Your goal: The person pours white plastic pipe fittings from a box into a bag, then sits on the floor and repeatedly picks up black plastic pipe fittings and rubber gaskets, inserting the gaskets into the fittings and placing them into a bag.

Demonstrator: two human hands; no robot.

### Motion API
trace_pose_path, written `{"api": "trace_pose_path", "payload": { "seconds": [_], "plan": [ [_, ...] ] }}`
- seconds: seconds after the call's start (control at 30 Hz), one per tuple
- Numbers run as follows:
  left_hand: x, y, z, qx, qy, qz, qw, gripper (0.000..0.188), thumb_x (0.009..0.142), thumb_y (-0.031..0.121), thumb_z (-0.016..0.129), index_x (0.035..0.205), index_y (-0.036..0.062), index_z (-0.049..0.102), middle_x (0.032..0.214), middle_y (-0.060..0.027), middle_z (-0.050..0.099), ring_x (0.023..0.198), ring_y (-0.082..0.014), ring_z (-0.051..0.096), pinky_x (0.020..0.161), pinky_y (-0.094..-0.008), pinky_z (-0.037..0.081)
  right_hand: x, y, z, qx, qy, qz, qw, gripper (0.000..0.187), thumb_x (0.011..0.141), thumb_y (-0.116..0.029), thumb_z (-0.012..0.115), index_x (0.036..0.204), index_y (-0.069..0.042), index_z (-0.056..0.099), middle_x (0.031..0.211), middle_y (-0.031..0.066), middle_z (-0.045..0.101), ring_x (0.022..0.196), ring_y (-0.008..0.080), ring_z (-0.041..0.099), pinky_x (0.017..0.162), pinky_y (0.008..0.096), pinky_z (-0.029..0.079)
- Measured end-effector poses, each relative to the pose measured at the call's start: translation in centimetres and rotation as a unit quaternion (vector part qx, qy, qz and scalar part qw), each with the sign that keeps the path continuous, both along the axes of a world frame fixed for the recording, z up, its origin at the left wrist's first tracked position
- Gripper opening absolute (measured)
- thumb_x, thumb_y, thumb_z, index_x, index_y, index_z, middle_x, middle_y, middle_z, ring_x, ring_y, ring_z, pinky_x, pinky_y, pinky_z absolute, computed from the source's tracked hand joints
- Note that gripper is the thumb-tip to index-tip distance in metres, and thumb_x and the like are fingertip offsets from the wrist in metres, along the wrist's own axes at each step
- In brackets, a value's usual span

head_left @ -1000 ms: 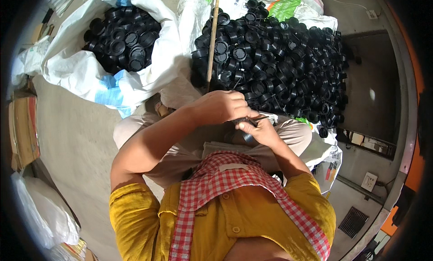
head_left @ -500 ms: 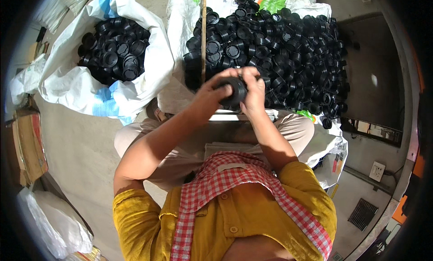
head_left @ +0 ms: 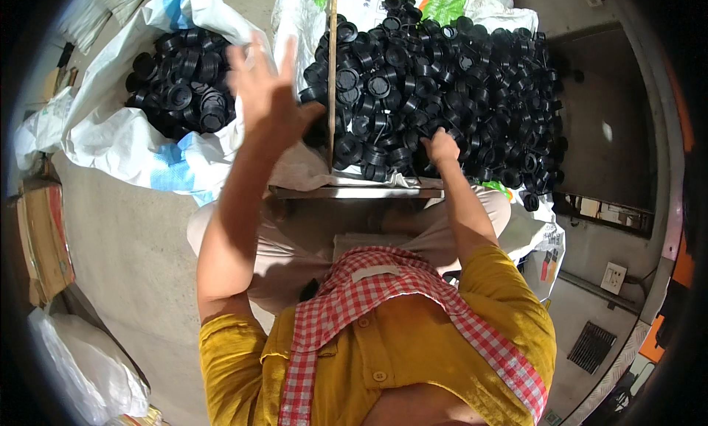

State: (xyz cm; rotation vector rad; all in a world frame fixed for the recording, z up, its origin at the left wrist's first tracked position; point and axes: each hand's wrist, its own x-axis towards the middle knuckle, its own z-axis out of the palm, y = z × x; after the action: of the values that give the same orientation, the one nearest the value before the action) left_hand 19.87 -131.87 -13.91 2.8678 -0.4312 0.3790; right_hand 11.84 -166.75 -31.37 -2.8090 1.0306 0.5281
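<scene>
Left hand [head_left: 267,87] is up, fingers splayed wide and holding nothing, hovering between the white sack [head_left: 110,142] of black caps [head_left: 181,94] and the big heap [head_left: 450,94] — right hand [head_left: 441,146] digs into that heap's near edge, grip hidden. A thin wooden stick [head_left: 332,72] stands between; green-and-orange printed bag [head_left: 442,0] behind.

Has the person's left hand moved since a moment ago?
Yes. The left hand has left the right hand at the heap of black plastic caps and swung left, open, toward the white sack.
</scene>
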Motion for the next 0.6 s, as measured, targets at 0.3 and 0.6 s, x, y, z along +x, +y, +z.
{"api": "trace_pose_path", "payload": {
  "seconds": [0.3, 0.6],
  "plan": [
    [-1.1, -4.8, -6.6, -0.415, 0.401, -0.185, 0.795, 0.059, 0.085, 0.036, 0.064, 0.126, -0.0030, 0.046, 0.126, -0.0260, 0.050, 0.111, -0.0362, 0.055, 0.087, -0.0419, 0.047, -2.6, 4.5, 6.0, 0.077, -0.389, 0.071, 0.915, 0.040, 0.075, -0.012, 0.069, 0.113, -0.011, 0.057, 0.094, 0.0158, 0.066, 0.080, 0.0327, 0.066, 0.070, 0.0398, 0.051],
    [-1.7, -6.9, -6.5, -0.575, 0.391, -0.185, 0.694, 0.049, 0.083, 0.013, 0.067, 0.125, -0.0004, 0.045, 0.101, -0.0083, 0.059, 0.093, -0.0162, 0.057, 0.081, -0.0322, 0.050, -2.9, 11.5, 12.5, 0.251, -0.445, 0.419, 0.751, 0.043, 0.062, 0.002, 0.074, 0.103, -0.006, 0.063, 0.075, 0.0099, 0.061, 0.061, 0.0217, 0.060, 0.057, 0.0317, 0.049]
  ]
}}
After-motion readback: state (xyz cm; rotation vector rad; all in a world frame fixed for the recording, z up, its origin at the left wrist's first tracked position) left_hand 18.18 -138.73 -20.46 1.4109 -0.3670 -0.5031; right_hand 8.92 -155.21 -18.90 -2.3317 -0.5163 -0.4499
